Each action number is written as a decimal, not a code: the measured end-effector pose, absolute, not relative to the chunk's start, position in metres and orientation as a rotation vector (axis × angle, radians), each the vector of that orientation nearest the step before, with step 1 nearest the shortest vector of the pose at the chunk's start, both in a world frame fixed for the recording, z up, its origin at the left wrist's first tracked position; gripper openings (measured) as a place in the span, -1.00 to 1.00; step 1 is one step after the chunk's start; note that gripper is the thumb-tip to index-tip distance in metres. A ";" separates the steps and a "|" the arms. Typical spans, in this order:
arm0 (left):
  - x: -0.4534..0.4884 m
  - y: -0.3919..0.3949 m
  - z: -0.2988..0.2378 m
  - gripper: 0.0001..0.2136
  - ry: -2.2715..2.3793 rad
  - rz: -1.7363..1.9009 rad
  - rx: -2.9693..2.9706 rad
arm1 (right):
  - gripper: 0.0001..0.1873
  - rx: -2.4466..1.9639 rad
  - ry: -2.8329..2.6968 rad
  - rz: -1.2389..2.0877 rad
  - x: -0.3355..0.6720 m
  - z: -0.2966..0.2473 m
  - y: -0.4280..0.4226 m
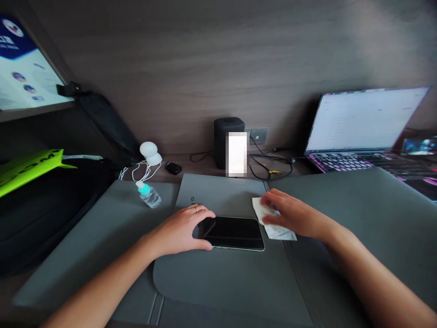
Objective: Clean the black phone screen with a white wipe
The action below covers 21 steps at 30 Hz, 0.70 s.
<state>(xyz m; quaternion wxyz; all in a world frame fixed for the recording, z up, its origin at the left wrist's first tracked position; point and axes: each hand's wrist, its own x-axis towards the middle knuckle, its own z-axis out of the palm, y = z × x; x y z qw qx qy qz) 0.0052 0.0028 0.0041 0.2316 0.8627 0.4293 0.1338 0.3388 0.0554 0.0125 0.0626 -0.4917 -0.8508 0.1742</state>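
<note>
Clamping the mid-frame phone [235, 234], our left hand [180, 228] risked slipping if loosened. Our right hand [293, 214], fingers apart, overlapped the tissue [279, 233]

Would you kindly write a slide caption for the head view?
Left hand holding a phone by its edges on a grey surface, right hand at a white tissue.

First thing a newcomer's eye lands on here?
Probably the black-screened phone at center, its left end between the thumb and fingers of the left hand. Just right of it, the white tissue partly under the right hand. Then the bright laptop screen at upper right and the neon-green lettered item at far left.
</note>
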 end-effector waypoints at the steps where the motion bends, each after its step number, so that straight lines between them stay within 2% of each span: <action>1: 0.005 0.003 0.004 -0.46 1.175 0.372 2.369 | -0.78 -1.486 -2.605 0.542 0.339 0.012 0.056; 4: 0.005 0.003 0.004 -0.50 1.151 0.390 2.385 | -0.84 -1.450 -2.651 0.544 0.338 0.010 0.056; 10: 0.004 0.005 0.003 -0.63 1.103 0.397 2.415 | -0.80 -1.401 -2.654 0.424 0.332 0.014 0.054; 14: 0.004 0.005 0.002 -0.63 1.105 0.417 2.407 | -0.76 -1.233 -2.567 0.356 0.324 0.028 0.045; 21: 0.004 0.006 0.003 -0.63 1.106 0.417 2.414 | -0.74 -0.919 -2.712 0.710 0.293 0.030 0.026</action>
